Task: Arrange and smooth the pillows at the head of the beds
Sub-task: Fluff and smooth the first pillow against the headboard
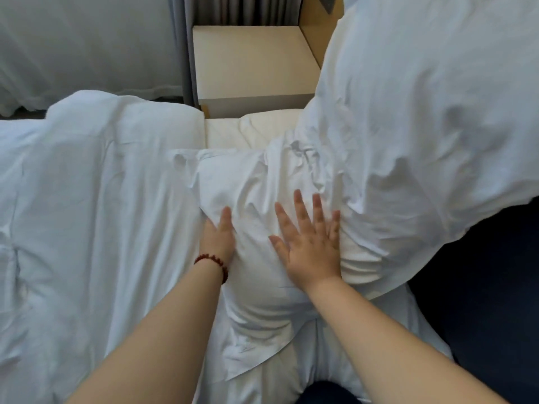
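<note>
Right hand point(309, 246) lies flat, fingers wide, on the pillow point(248, 182). Left hand point(219, 239) presses flat at its 9 o'clock side. Best to push wrinkles slowly toward 12 o'clock.

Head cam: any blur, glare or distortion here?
Head view: right hand fingertips slightly motion-blurred, left hand sharper. Head view: big pillow at right looks soft. Head view: nightstand edges splay, wide-angle. Head view: light soft, no glare.

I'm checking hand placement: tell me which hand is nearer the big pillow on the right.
Right. The right hand lies flat on the small pillow, fingertips beside the big pillow. The left hand presses the small pillow's opposite edge, by the duvet.
</note>
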The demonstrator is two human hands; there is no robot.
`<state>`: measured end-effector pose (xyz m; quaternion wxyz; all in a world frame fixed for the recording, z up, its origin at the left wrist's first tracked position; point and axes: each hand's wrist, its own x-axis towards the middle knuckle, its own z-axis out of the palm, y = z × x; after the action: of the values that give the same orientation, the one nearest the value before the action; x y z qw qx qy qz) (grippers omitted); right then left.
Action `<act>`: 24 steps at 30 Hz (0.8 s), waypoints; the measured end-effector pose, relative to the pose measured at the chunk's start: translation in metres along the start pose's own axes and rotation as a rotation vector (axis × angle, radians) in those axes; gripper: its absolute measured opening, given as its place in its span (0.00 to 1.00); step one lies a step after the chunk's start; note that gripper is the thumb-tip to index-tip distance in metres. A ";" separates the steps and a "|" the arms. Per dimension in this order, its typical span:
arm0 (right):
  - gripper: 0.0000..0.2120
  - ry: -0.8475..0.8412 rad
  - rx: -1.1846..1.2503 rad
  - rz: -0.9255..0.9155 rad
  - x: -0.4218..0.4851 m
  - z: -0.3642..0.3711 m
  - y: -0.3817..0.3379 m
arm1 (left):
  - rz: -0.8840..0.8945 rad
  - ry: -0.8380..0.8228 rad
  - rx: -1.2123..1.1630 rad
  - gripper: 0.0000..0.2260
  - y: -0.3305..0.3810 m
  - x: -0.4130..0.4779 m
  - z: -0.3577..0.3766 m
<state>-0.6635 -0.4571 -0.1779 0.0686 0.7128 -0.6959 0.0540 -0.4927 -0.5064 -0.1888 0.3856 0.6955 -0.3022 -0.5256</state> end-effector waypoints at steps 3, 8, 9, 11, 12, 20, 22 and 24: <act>0.28 0.018 0.026 0.080 0.018 0.004 -0.008 | 0.073 0.032 -0.080 0.11 0.025 0.009 0.012; 0.28 -0.047 0.088 0.198 0.052 0.020 -0.038 | 0.252 0.118 -0.080 0.11 0.056 0.045 -0.001; 0.29 -0.081 0.091 0.208 0.055 0.026 -0.043 | 0.254 0.103 -0.074 0.12 0.055 0.051 -0.007; 0.30 -0.119 0.085 0.206 0.054 0.035 -0.048 | 0.182 0.053 -0.042 0.17 0.044 0.054 -0.016; 0.30 -0.130 0.080 0.199 0.053 0.036 -0.048 | 0.112 0.028 -0.015 0.22 0.035 0.054 -0.020; 0.31 0.022 0.224 0.039 0.091 0.003 -0.073 | -0.123 -0.094 -0.158 0.15 0.039 0.062 -0.040; 0.31 -0.075 0.182 0.039 0.119 0.004 -0.068 | -0.118 -0.116 -0.262 0.09 0.038 0.068 -0.045; 0.31 -0.203 0.114 0.073 0.130 0.025 -0.061 | -0.181 -0.171 -0.317 0.11 0.026 0.074 -0.053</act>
<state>-0.6000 -0.5881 -0.1810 -0.0447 0.6915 -0.7206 0.0237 -0.4219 -0.5697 -0.1956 0.4143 0.6035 -0.1836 -0.6561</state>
